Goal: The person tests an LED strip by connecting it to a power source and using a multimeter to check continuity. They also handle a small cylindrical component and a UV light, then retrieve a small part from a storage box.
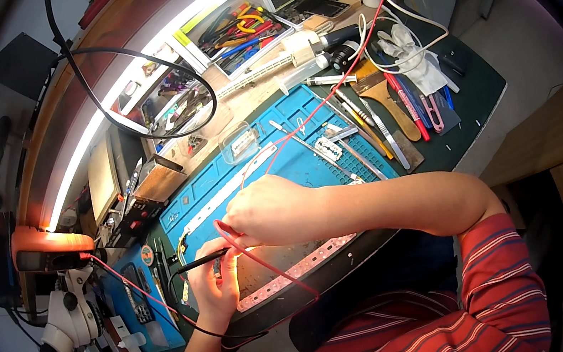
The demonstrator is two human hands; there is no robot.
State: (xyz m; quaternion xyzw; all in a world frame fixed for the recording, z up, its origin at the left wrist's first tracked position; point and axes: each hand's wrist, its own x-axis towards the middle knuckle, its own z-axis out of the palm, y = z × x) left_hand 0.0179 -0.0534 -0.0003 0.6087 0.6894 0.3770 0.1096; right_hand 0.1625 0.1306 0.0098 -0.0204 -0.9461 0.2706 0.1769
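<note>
My left hand (214, 293) is closed on a black test probe (200, 261), its tip end pointing toward my other hand. My right hand (268, 207) reaches across from the right and is closed on a red test probe, mostly hidden by the fingers. Its red lead (282, 274) loops out below. Both hands meet over the blue work mat (190, 241). A white LED strip (216, 199) lies on the mat beyond them. Another strip, lit pinkish (302, 272), lies along the near edge below my right forearm. What the probe tips touch is hidden.
An orange multimeter (54, 245) stands at the left, with leads running from it. Tweezers, knives and a brush (394, 106) lie at the right, near a white glove (412, 57). Trays of pliers (246, 29) sit at the back. A black cable (134, 49) hangs overhead.
</note>
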